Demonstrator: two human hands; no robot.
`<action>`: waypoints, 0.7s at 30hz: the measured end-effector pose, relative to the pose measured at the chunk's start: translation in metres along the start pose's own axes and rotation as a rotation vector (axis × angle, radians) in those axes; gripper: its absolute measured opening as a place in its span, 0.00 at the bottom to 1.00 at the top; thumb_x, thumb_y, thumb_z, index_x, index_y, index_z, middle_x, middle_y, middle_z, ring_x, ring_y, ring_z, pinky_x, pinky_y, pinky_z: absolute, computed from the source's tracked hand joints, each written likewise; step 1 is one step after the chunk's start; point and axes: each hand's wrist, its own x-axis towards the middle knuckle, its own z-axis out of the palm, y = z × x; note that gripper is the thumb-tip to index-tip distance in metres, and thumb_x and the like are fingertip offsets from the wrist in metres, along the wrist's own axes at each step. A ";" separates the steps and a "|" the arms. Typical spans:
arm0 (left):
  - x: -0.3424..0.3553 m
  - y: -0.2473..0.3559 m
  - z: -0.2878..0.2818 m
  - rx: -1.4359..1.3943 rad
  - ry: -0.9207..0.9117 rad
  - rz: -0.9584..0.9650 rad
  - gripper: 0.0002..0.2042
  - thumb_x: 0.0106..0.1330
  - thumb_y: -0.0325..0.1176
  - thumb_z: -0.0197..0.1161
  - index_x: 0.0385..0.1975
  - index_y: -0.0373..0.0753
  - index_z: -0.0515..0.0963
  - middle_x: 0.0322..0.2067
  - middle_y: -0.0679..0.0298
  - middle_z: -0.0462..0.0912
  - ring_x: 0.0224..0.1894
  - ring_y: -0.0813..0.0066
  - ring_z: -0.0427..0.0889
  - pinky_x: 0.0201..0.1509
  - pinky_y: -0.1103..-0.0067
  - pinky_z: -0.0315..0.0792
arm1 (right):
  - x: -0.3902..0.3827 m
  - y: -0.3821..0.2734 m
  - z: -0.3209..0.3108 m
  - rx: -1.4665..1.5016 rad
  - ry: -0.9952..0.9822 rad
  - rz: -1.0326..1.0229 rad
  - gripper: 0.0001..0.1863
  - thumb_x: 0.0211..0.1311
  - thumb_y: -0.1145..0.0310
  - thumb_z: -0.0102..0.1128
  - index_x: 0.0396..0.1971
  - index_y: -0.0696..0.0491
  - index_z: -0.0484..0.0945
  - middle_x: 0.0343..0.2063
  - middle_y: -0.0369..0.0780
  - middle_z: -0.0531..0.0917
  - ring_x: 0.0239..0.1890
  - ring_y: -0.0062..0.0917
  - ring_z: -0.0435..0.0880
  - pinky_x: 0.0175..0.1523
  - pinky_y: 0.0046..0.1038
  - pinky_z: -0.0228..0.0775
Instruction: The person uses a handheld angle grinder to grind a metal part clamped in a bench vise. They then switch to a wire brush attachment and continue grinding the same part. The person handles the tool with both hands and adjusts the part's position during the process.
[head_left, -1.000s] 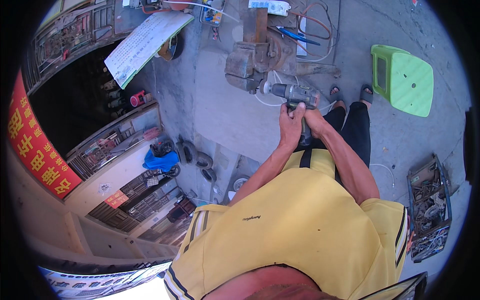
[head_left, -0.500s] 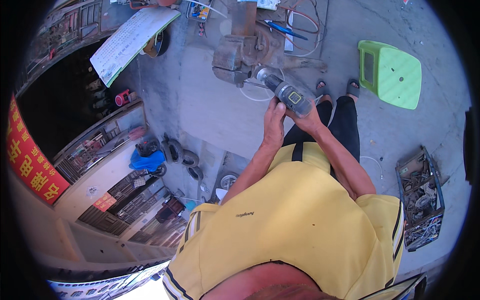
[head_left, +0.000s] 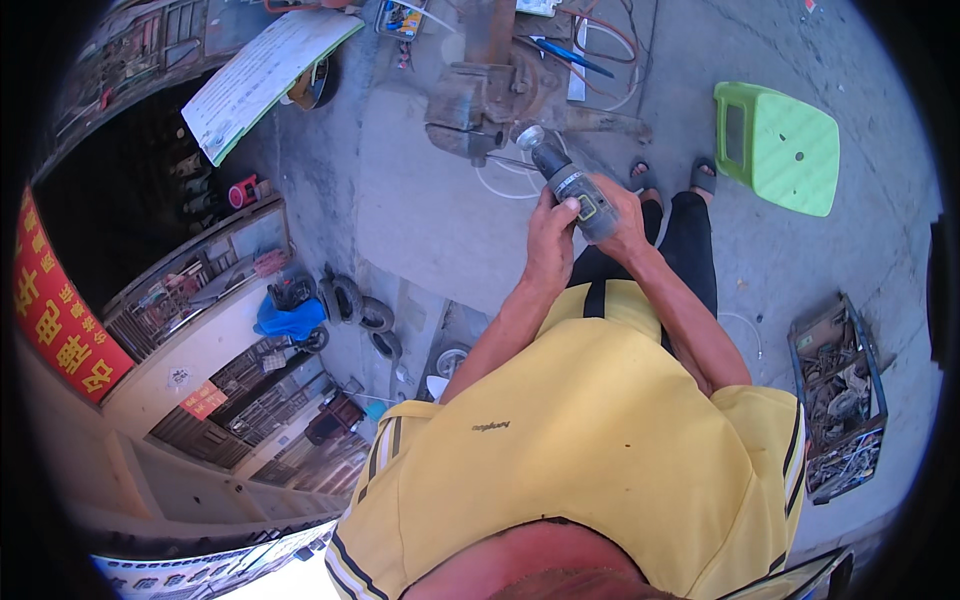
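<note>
A dark grey angle grinder (head_left: 575, 190) with a round silvery head points up and left, held in front of my body. My right hand (head_left: 622, 218) wraps its rear body from the right. My left hand (head_left: 550, 240) grips it from the left, the thumb lying on the casing. Just beyond the grinder's head stands a rusty bench vise (head_left: 470, 110). A thin metal rod (head_left: 508, 160) sticks out from the vise jaws toward the grinder. Whether the grinder's head touches the rod, I cannot tell.
A green plastic stool (head_left: 795, 150) stands at the right. Below it sits a divided metal box (head_left: 840, 400) of loose parts. Behind the vise lie a blue pen-shaped tool (head_left: 575, 58) and hoses. A white signboard (head_left: 265, 80) and several tyres (head_left: 375, 315) are at the left.
The grinder has turned slightly more upright, its head shifting a little up and away from the rod. My left thumb has moved along the casing. The view has shifted slightly.
</note>
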 end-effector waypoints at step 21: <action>-0.019 -0.025 -0.002 -0.240 -0.073 0.118 0.28 0.72 0.42 0.49 0.69 0.37 0.63 0.55 0.61 0.77 0.58 0.70 0.77 0.63 0.72 0.71 | -0.008 -0.010 0.006 -0.343 0.172 -0.182 0.27 0.47 0.69 0.69 0.53 0.52 0.79 0.33 0.42 0.80 0.34 0.42 0.82 0.38 0.38 0.73</action>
